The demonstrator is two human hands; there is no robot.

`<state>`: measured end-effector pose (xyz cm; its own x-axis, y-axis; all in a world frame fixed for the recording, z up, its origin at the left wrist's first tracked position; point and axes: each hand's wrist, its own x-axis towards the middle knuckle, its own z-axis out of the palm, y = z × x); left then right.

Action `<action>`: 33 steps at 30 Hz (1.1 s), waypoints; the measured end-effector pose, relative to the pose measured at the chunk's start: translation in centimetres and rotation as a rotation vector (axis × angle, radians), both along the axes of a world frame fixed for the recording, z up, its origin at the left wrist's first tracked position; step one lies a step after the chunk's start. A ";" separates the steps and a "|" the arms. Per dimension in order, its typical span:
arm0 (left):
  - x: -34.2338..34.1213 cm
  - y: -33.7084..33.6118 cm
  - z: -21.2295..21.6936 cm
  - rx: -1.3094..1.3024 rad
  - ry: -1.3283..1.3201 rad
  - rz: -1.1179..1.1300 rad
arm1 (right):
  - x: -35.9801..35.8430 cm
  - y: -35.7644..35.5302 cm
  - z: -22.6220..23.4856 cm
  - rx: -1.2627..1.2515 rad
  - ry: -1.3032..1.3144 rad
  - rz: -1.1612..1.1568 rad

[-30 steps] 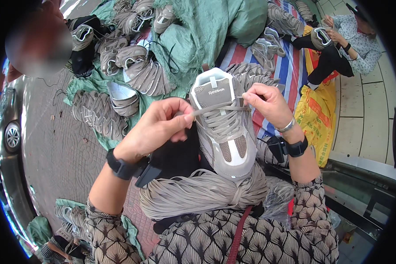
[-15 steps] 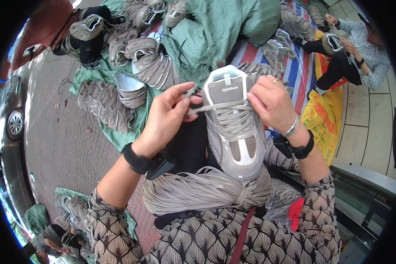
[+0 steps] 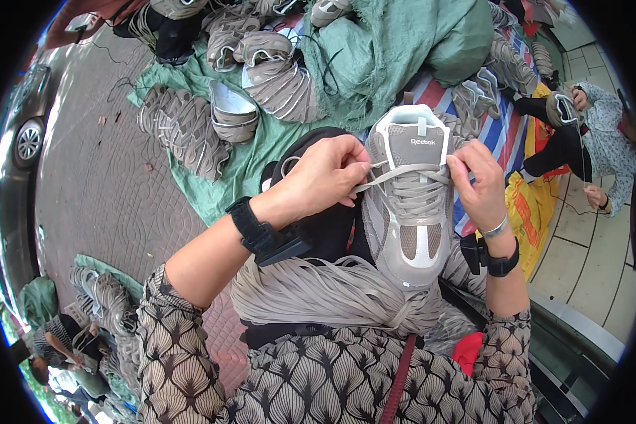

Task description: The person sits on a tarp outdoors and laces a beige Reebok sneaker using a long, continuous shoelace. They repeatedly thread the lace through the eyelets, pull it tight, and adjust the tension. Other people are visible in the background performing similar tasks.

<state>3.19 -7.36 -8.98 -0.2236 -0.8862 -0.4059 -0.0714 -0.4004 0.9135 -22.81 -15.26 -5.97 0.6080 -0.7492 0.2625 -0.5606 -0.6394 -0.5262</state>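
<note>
A grey and white sneaker (image 3: 406,212) rests over my lap, toe toward me and tongue away. Its flat grey shoelace (image 3: 396,174) crosses the front in several rows. On the left, my left hand (image 3: 332,169) pinches the lace's end beside the top eyelets. My right hand (image 3: 478,185) is closed at the sneaker's upper right collar edge, thumb and finger pressed together; what lies between them is too small to make out. Under the toe, a thick tied bundle of grey laces (image 3: 318,293) lies across my lap.
Stacked sneaker uppers (image 3: 184,131) sit on green sheeting (image 3: 198,191) at the left. A large green sack (image 3: 396,49) stands ahead. To the right, a person (image 3: 593,134) holds a sneaker above a yellow bag (image 3: 537,212). A parked car (image 3: 21,177) is far left.
My left hand has turned over and come closer to the sneaker's eyelets, pinching the lace. The view has shifted left, and the person at the right has stretched an arm down.
</note>
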 end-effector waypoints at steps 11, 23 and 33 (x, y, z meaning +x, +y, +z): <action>-0.7 -0.3 -0.5 -0.383 -0.345 -0.057 | -0.2 0.0 0.0 -0.013 0.009 -0.006; -1.3 -1.3 0.5 -0.285 -0.320 -0.073 | -0.7 -0.1 -0.9 -0.065 -0.032 -0.013; -3.5 -1.2 0.5 -0.458 -0.731 -0.143 | -2.2 -2.6 -2.0 -0.169 0.273 0.177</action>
